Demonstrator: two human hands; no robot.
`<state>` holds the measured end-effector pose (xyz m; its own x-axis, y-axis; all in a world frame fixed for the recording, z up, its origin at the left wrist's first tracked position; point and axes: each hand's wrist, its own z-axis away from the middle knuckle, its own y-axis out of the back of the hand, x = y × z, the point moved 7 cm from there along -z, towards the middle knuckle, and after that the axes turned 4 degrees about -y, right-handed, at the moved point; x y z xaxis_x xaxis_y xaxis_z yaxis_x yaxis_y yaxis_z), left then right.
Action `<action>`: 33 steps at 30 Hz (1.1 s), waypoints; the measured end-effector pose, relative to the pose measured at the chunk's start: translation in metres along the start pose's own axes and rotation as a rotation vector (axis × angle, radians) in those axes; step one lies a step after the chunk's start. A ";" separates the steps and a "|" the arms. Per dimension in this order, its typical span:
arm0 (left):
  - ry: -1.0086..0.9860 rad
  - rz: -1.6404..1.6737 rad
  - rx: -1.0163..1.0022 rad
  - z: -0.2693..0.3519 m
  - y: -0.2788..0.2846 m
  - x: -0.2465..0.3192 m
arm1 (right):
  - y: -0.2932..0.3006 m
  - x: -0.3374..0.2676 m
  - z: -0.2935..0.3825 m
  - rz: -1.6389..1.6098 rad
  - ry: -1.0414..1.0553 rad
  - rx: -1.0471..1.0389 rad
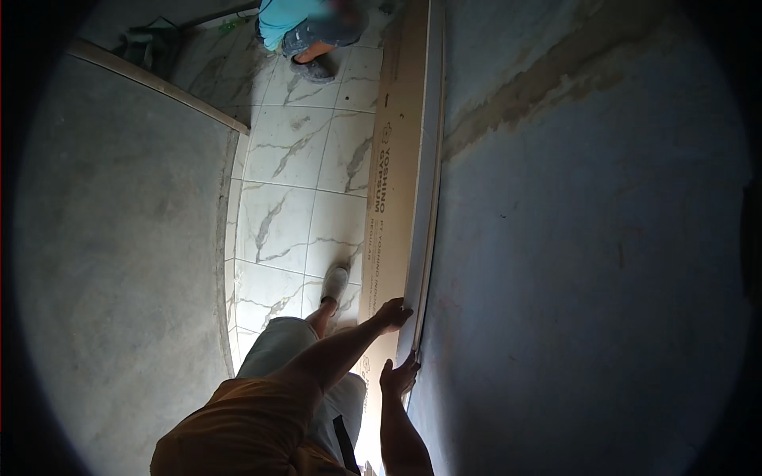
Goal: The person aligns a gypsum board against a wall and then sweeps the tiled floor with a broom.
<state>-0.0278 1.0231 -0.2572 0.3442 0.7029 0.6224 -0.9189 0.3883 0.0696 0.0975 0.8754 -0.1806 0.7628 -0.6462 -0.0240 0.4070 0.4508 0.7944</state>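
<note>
A long gypsum board [396, 172] with a brown paper face stands on its long edge along the wall. It bears Yoshino print. My left hand [393, 315] curls over the board's upper edge, fingers bent and thumb side toward me. Closer to my body, my right hand [400, 376] holds at the strip by the wall, thumb raised and fingers over the rear edge [430, 250]. A narrow grey band [419, 208] runs between the front board's edge and that rear edge. How far the right fingers reach behind is hidden.
Grey-blue plaster wall [565, 256] rises on the right, with a brown damp-looking streak [524, 89]. A low grey partition [131, 208] stands left of the marbled tile floor [286, 154]. Farther off, a person in a turquoise shirt [286, 21] crouches. Dark cloth [149, 44] lies at upper left.
</note>
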 end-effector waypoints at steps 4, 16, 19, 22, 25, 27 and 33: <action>-0.106 0.005 0.021 0.010 0.004 0.005 | 0.005 0.000 0.005 -0.011 -0.018 0.029; -0.157 0.001 0.112 0.060 0.076 0.008 | -0.001 -0.005 0.060 -0.281 0.285 -0.133; -0.160 0.117 0.163 0.071 0.098 0.003 | -0.025 -0.006 0.076 -0.235 0.393 -0.420; -0.130 0.298 0.134 0.081 0.100 0.004 | -0.034 0.008 0.082 -0.577 0.283 -0.532; -0.086 0.322 0.106 0.098 0.090 0.008 | -0.039 0.028 0.089 -0.607 0.218 -0.598; -0.079 0.407 0.098 0.114 0.076 0.012 | -0.028 0.046 0.091 -0.632 0.242 -0.528; -0.048 0.499 -0.043 0.188 0.017 0.005 | 0.007 0.102 0.094 -0.498 0.216 -0.384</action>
<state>-0.0775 0.9213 -0.1065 -0.1456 0.7815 0.6067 -0.9602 0.0362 -0.2770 0.1310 0.7542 -0.1201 0.5045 -0.7143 -0.4851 0.8565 0.3432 0.3854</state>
